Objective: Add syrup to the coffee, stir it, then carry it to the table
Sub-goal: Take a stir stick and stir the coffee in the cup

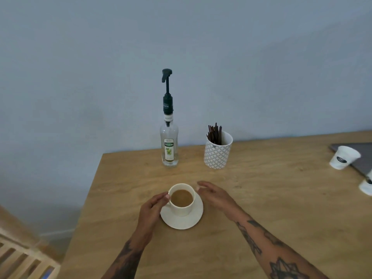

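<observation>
A cream cup of milky coffee (pixel 182 198) stands on a cream saucer (pixel 181 221) near the middle of the wooden counter (pixel 261 198). My left hand (pixel 152 210) rests against the cup's left side, thumb at the rim and fingers by the saucer edge. My right hand (pixel 213 195) hovers just right of the cup with fingers apart, holding nothing. Behind the cup stands a clear syrup bottle (pixel 169 146) with a dark green pump (pixel 167 77). To its right, a patterned white holder (pixel 217 153) contains several dark stir sticks (pixel 215 133).
Paper cups (pixel 344 157) stand at the counter's right edge beside a grey tray (pixel 360 164). The counter's left edge drops off near the bottle. A wooden slatted piece (pixel 22 258) sits at the lower left. A blue-grey wall runs behind the counter.
</observation>
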